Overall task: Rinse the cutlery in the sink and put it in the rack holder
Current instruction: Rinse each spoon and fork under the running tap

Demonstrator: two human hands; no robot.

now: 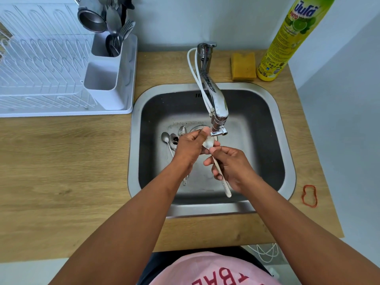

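Now the right hand (232,169) holds a spoon (208,143) by its handle, with the bowl end up under the tap (219,120). The left hand (190,146) is curled around the bowl of that same spoon, maybe rubbing it. I cannot see water running.

Some of the job looks done: the rack holder (107,48) at the back of the white dish rack (41,79) already has spoons and forks standing in it. More is left. At least three dirty spoons (173,138) lie on the bottom of the sink (257,140), just beside the left hand. Those need a rinse too, I think.
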